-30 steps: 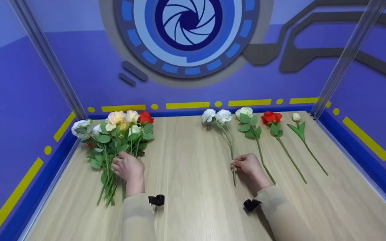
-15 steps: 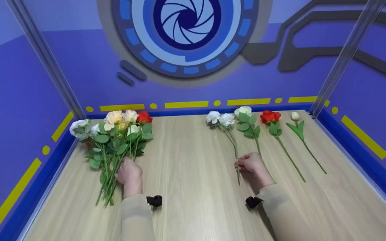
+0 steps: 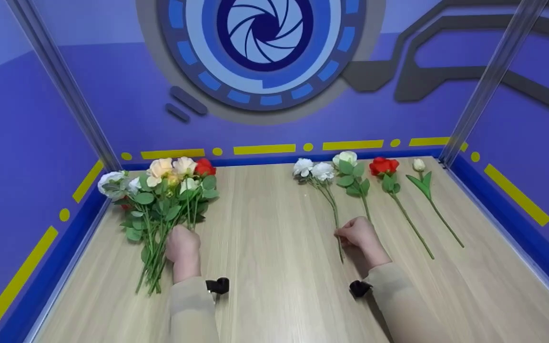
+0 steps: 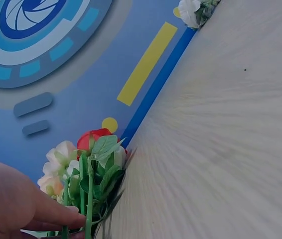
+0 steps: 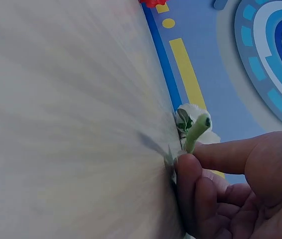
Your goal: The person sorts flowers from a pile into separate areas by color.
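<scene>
At the left of the table lies a heap of artificial flowers (image 3: 162, 207) with white, peach and red heads. My left hand (image 3: 183, 245) is at its stems, and in the left wrist view the thumb and fingers (image 4: 56, 211) close around green stems. My right hand (image 3: 361, 236) pinches the lower stem of a two-headed white flower (image 3: 322, 171) between thumb and fingertips. Seen from the right wrist, the cut stem end (image 5: 199, 130) sticks out past the thumb and forefinger. The heads of this flower lie toward the back edge.
Right of the held flower lie a white rose (image 3: 348, 159), partly covered by my right hand, a red rose (image 3: 384, 166) and a white tulip (image 3: 418, 166), in a row with stems toward me. Blue-purple walls (image 3: 265, 133) enclose the wooden table (image 3: 265, 262) at back and sides.
The white flower has shifted slightly right with my right hand, closer to the white rose. My left hand has moved a little lower along the heap's stems, its fingers now more tucked under.
</scene>
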A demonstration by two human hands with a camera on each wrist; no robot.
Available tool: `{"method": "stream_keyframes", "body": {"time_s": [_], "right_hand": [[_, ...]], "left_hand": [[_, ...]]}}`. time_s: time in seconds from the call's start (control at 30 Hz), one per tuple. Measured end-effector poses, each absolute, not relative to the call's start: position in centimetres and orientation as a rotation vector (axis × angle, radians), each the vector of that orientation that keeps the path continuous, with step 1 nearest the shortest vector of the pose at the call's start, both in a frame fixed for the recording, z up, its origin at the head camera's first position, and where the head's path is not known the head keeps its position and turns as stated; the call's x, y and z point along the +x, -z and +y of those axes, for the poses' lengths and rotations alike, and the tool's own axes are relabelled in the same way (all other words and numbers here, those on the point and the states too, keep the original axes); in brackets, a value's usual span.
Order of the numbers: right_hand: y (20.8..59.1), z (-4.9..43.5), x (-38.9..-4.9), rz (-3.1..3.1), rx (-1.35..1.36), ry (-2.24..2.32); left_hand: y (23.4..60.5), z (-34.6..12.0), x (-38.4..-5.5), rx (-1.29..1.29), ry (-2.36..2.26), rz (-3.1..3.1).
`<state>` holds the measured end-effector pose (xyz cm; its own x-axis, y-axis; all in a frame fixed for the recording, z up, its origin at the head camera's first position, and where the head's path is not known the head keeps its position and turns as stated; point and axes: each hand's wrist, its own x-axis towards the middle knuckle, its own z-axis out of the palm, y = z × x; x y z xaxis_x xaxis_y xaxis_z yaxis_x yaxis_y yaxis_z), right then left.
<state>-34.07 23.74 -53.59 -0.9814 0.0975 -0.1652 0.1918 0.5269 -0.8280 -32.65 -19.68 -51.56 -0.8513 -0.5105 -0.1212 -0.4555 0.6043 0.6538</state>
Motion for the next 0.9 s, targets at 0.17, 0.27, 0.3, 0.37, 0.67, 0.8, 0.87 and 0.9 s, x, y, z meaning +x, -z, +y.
{"method": "stream_keyframes", "body": {"time_s": [0.17,0.27,0.3,0.37,0.67,0.8,0.87,0.9], "right_hand": [[53.62,23.65,-33.92,2.695,0.250,1.401],[53.60,23.62,-33.94,2.702,0.246,1.388],[53.58,23.62,-33.96,2.698,0.247,1.391],[53.56,23.63,-34.01,2.690,0.251,1.396],[53.61,23.71,-34.17,2.660,0.258,1.417],[53.64,23.68,-34.16,2.675,0.256,1.397],[53.65,23.71,-34.16,2.691,0.246,1.380],[53.61,23.69,-34.14,2.691,0.245,1.384]], "left_hand": [[51.45,-19.70,-32.48,0.800,1.147,-2.714],[51.33,-19.70,-32.52,0.765,1.227,-2.716],[51.26,-19.68,-32.57,0.746,1.274,-2.714],[51.16,-19.63,-32.74,0.703,1.377,-2.695],[51.05,-19.22,-33.27,0.648,1.727,-2.518],[51.03,-18.99,-33.31,0.636,1.820,-2.448],[50.98,-18.92,-33.36,0.628,1.849,-2.427],[50.93,-18.89,-33.34,0.624,1.860,-2.422]]}}
